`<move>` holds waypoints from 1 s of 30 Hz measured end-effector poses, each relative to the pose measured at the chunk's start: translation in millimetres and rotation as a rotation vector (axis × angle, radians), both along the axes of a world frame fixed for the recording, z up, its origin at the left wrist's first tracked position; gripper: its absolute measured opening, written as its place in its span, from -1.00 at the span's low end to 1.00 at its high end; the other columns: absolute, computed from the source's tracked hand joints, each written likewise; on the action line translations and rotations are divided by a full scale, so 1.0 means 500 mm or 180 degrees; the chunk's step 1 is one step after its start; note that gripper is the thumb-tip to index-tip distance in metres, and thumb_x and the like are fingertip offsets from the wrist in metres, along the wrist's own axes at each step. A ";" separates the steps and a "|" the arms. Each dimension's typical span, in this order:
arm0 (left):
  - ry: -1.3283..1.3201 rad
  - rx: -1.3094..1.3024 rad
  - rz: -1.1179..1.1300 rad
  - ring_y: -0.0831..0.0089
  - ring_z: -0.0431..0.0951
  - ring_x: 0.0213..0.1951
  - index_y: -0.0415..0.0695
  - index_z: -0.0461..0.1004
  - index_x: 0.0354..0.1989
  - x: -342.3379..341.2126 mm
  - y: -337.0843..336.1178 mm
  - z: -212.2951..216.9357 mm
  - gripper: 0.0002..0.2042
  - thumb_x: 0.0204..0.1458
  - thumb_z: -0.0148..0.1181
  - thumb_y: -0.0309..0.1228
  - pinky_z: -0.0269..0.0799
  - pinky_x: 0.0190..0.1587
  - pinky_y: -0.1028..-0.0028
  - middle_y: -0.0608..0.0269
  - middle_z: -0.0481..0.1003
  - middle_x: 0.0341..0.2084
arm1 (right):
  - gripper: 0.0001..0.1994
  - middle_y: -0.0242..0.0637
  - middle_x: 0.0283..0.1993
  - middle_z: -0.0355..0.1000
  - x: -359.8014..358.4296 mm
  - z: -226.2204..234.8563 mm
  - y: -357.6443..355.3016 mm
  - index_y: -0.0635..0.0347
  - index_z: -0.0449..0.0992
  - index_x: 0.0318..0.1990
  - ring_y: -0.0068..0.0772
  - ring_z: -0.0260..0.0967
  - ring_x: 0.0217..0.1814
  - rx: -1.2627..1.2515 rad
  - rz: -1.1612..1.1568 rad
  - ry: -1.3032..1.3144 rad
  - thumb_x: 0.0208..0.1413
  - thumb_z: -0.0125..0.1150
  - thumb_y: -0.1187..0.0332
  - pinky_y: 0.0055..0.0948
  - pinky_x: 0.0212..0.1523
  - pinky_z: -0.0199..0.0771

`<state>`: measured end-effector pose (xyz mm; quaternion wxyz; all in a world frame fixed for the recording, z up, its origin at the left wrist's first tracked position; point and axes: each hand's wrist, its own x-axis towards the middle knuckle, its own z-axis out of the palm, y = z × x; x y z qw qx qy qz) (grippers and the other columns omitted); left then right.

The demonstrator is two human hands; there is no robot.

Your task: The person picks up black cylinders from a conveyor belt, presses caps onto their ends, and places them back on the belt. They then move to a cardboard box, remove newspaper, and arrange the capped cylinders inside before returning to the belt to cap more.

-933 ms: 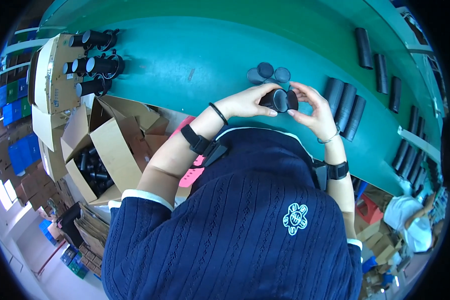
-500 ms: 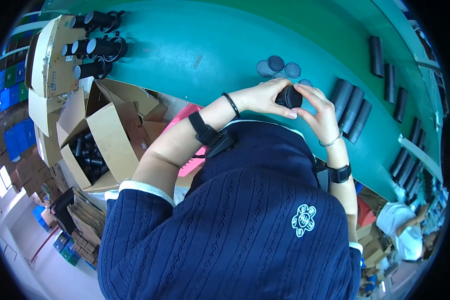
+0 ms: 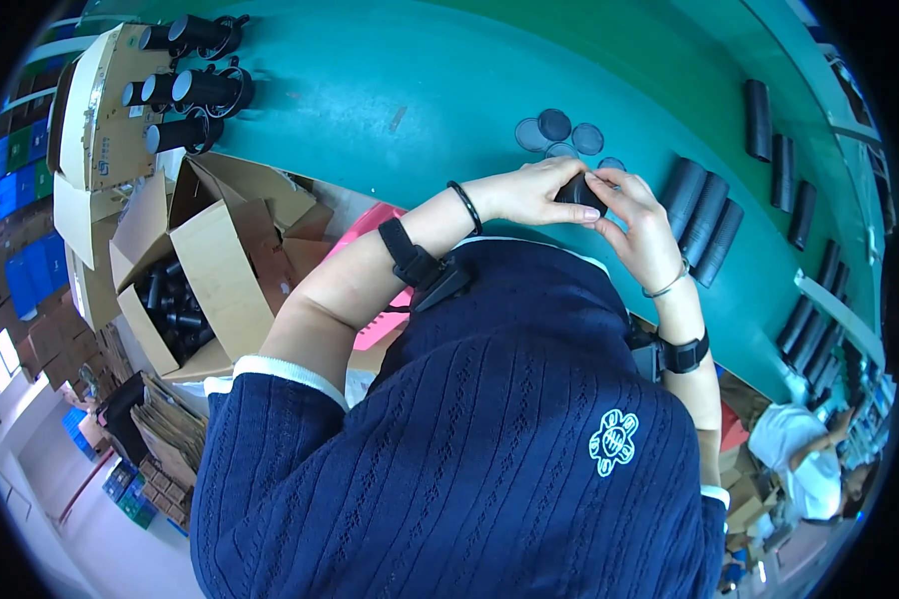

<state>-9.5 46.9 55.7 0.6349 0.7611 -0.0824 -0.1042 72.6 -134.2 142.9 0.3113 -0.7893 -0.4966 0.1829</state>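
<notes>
Both hands meet over the near edge of the table around a short black round part (image 3: 575, 190), whose visible face is dark. My left hand (image 3: 541, 195) is wrapped round its left side, the thumb lying along its lower edge. My right hand (image 3: 637, 222) pinches its right side between thumb and fingers. The fingers hide much of the part. Several dark round discs (image 3: 554, 125) lie on the table just beyond my hands, some overlapping. To the right of my right hand several black ribbed cylinders (image 3: 707, 205) lie side by side.
Black cylinders with ring-shaped parts (image 3: 208, 90) stand at the table's far left. Below them an open cardboard box (image 3: 215, 285) holds black parts, beside a pink crate (image 3: 375, 225). More black cylinders lie along the green table (image 3: 390, 70) at right. A person (image 3: 804, 454) is at lower right.
My left thumb has moved up across the black part's lower face, and my right fingers have drawn closer in. The part's face now looks turned more away. Elsewhere things stay put.
</notes>
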 end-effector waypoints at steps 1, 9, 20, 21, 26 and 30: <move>0.0018 0.0044 0.0009 0.11 0.44 -0.09 -0.24 0.32 0.02 0.002 0.000 0.000 -0.33 0.00 0.14 0.16 0.35 -0.06 0.25 -0.06 0.39 -0.15 | -0.50 -0.14 0.04 0.40 0.001 0.000 0.002 0.28 0.48 0.03 -0.12 0.37 0.06 -0.0024 0.0000 0.0037 -0.20 0.36 0.52 -0.31 0.04 0.42; 0.0485 0.0290 -0.0267 0.24 0.44 -0.04 -0.26 0.26 0.03 0.010 0.010 0.033 -0.49 0.09 0.16 -0.10 0.35 0.00 0.38 -0.02 0.40 -0.10 | -0.54 -0.21 -0.06 0.43 0.000 -0.045 0.002 0.31 0.50 -0.01 -0.27 0.40 -0.05 0.0542 -0.0095 0.0166 -0.17 0.38 0.51 -0.33 -0.09 0.47; 0.0446 0.0218 0.0268 0.24 0.41 0.08 -0.20 0.01 0.27 -0.027 0.001 0.052 -0.22 -0.04 0.34 -0.22 0.35 0.08 0.33 -0.04 0.38 0.02 | -0.68 -0.49 -0.22 0.38 -0.003 -0.075 0.022 0.15 0.50 0.05 -0.71 0.35 -0.32 0.0226 -0.0927 0.3725 0.13 0.21 0.39 -0.69 -0.43 0.42; 0.0478 -0.0086 0.0323 0.28 0.42 0.06 -0.19 0.00 0.28 -0.037 0.007 0.051 -0.23 -0.04 0.34 -0.26 0.35 0.07 0.34 0.01 0.40 0.00 | -0.69 -0.49 -0.27 0.38 -0.006 -0.066 0.032 0.13 0.50 0.04 -0.71 0.35 -0.38 0.0034 -0.0894 0.3830 0.11 0.22 0.41 -0.67 -0.48 0.42; 0.0702 -0.0887 0.0490 0.41 0.41 0.03 -0.10 -0.06 0.34 -0.064 0.025 0.076 -0.20 -0.05 0.32 -0.46 0.40 0.00 0.42 0.15 0.41 -0.06 | -0.77 -0.57 -0.44 0.32 -0.019 -0.075 0.074 0.10 0.51 -0.11 -0.76 0.27 -0.51 0.0020 -0.0607 0.3754 0.05 0.28 0.40 -0.71 -0.62 0.24; 0.1187 -0.1465 0.0989 0.42 0.42 0.00 -0.08 -0.06 0.35 -0.049 0.028 0.102 -0.18 -0.07 0.32 -0.48 0.42 -0.02 0.44 0.15 0.41 -0.09 | -0.70 -0.54 -0.37 0.33 0.015 -0.091 0.065 0.09 0.45 -0.06 -0.70 0.32 -0.45 0.0381 -0.0644 0.4236 0.03 0.31 0.41 -0.67 -0.52 0.32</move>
